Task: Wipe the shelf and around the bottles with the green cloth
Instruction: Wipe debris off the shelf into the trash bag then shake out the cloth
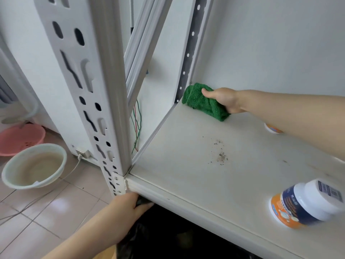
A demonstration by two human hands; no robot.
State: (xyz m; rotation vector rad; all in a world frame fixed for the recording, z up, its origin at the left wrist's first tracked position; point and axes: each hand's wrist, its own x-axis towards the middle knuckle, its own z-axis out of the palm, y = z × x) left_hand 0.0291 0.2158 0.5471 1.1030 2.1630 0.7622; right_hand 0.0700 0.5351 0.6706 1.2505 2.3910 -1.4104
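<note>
The white shelf board (186, 174) fills the right half of the view, with a patch of dark crumbs (220, 156) near its middle. My right hand (222, 99) presses a folded green cloth (201, 101) into the shelf's back left corner, next to the perforated rear post. A white bottle with an orange and navy label (306, 204) stands at the front right. A second bottle (272, 128) peeks out behind my right forearm. My left hand (128, 206) grips a black plastic bag (143, 201) just under the shelf's front edge.
The slotted front post (104, 113) of the rack rises at the left of the shelf. On the tiled floor stand a white basin of murky water (35, 165) and a pink basin (20, 139). Thin wires (137, 124) hang behind the shelf.
</note>
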